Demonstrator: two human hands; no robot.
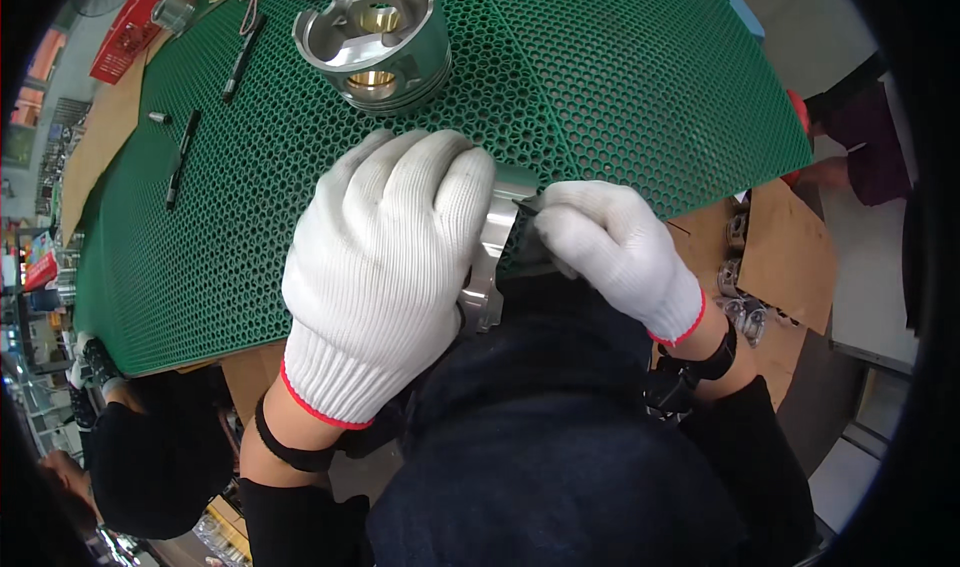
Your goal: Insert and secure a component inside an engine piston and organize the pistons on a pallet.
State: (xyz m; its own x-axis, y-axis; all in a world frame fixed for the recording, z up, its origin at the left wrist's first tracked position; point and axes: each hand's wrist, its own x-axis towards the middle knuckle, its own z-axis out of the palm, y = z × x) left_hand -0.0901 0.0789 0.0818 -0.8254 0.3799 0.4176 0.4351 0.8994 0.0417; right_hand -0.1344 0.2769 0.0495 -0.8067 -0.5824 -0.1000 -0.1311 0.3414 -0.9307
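Observation:
My left hand (385, 237), in a white knitted glove with a red cuff edge, is wrapped over a silvery metal piston (495, 229) near the front edge of the green mat. Most of that piston is hidden under the palm and fingers. My right hand (622, 252), gloved the same way, is closed in a pinch on a thin dark pointed tool (527, 207). Its tip touches or nearly touches the piston's rim; the rest is inside my fingers. Just beyond my left hand, a second piston (425, 65) stands with its hollow side up, brass-coloured bushings showing in its pin holes.
A green honeycomb mat (640, 77) covers the table. On its left lie two dark pens (182, 159) and a small metal cylinder (159, 117). A red bin (140, 37) stands at the far left. Other people are at the left (160, 447) and the right edge (870, 147). Cardboard (790, 252) is at right.

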